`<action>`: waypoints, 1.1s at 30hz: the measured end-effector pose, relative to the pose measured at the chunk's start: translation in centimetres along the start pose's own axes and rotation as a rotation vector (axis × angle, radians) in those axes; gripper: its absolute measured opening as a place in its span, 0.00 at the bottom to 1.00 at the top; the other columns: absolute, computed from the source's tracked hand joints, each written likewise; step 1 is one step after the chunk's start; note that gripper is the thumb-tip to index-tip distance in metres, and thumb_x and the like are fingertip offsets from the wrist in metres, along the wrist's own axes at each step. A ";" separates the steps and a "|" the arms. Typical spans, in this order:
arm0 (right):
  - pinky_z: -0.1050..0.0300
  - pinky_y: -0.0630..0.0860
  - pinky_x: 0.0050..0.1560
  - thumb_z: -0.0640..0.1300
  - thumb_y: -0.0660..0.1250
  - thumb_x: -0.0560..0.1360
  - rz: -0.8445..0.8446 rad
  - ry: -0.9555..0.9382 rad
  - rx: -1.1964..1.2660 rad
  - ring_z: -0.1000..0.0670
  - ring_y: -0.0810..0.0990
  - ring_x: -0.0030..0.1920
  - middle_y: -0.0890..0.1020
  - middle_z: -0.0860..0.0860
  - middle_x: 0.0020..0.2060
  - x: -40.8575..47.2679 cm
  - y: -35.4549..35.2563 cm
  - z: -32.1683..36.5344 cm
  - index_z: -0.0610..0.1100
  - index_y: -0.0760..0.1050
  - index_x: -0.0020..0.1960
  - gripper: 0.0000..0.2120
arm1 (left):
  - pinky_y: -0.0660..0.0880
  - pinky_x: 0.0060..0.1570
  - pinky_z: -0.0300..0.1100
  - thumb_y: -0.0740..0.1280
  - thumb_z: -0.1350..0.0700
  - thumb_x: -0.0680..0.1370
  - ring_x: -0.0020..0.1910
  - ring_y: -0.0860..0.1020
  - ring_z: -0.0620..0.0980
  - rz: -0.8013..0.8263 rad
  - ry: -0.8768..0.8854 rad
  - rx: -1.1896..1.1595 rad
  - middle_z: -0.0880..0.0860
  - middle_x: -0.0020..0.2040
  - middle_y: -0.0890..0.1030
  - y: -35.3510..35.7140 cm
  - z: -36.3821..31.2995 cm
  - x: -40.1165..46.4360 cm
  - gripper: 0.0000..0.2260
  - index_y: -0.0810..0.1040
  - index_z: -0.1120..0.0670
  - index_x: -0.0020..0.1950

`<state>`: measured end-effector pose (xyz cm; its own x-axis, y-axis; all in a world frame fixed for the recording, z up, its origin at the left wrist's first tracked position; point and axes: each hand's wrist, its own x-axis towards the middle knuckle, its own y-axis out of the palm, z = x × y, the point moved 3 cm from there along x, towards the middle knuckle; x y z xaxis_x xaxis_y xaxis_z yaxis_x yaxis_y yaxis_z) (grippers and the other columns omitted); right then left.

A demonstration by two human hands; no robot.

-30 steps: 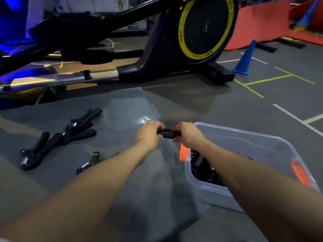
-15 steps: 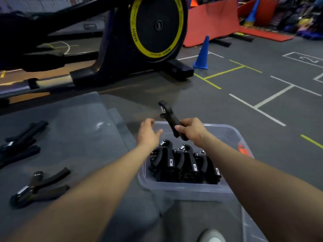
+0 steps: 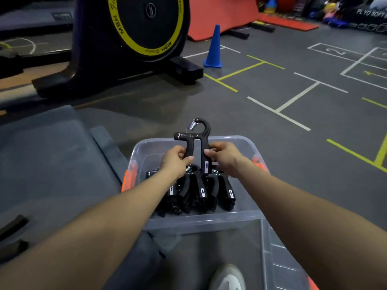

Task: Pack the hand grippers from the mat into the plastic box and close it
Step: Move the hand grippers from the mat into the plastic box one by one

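I hold one black hand gripper (image 3: 196, 141) upright over the clear plastic box (image 3: 146, 147), spring end up. My left hand (image 3: 177, 160) pinches its left handle and my right hand (image 3: 222, 154) pinches its right handle. Below it, several black hand grippers (image 3: 201, 191) stand packed in a row inside the box. The box has orange latches (image 3: 127, 178) on its sides. At the far left edge, parts of another gripper (image 3: 12, 225) lie on the grey mat (image 3: 52, 164).
The clear lid (image 3: 266, 248) lies in front of the box, near my shoe (image 3: 228, 277). A black exercise machine with a yellow-ringed wheel (image 3: 144, 26) stands behind the mat. A blue cone (image 3: 213, 49) and red mats (image 3: 222, 15) sit farther back on the lined floor.
My left hand has joined my right on the gripper, which turned upright over the box. The view has swung right, so the grippers on the mat are nearly out of frame.
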<state>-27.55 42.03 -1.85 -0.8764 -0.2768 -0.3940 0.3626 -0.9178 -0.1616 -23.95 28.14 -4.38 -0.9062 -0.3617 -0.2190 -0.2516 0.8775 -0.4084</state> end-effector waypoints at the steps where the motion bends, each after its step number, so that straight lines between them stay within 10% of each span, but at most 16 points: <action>1: 0.52 0.78 0.45 0.36 0.66 0.75 -0.024 0.017 -0.042 0.49 0.78 0.36 0.80 0.47 0.38 0.3 -0.4 -0.5 0.38 0.75 0.61 0.15 | 0.72 0.53 0.44 0.69 0.61 0.74 0.44 0.74 0.51 0.019 -0.003 0.011 0.50 0.38 0.74 0.8 0.1 -0.1 0.09 0.76 0.58 0.54; 7: 0.49 0.78 0.58 0.38 0.74 0.68 -0.131 0.069 -0.395 0.45 0.81 0.48 0.80 0.47 0.44 1.3 -2.5 -2.8 0.42 0.75 0.61 0.21 | 0.71 0.36 0.32 0.69 0.62 0.74 0.37 0.70 0.48 0.085 0.000 0.026 0.47 0.33 0.69 4.8 0.8 -0.1 0.08 0.72 0.55 0.47; 16: 0.50 0.80 0.45 0.38 0.71 0.68 -0.227 0.224 -0.638 0.40 0.83 0.49 0.82 0.41 0.48 2.7 -4.5 -5.6 0.39 0.75 0.51 0.13 | 0.73 0.58 0.44 0.68 0.55 0.75 0.52 0.78 0.52 0.267 0.096 0.387 0.53 0.52 0.79 6.4 2.7 0.6 0.13 0.76 0.57 0.58; 33: 0.55 0.75 0.33 0.36 0.68 0.71 -0.206 0.382 -0.787 0.42 0.81 0.44 0.82 0.40 0.52 4.3 -5.6 -9.9 0.40 0.71 0.40 0.05 | 0.59 0.73 0.47 0.73 0.47 0.70 0.74 0.57 0.54 0.463 0.126 0.874 0.52 0.75 0.60 6.8 6.5 2.3 0.37 0.60 0.55 0.74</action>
<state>-30.17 48.79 -11.61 -0.8340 0.1143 -0.5398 0.4448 -0.4396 -0.7803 -25.59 31.22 -13.38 -0.8938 0.0379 -0.4470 0.4287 0.3654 -0.8262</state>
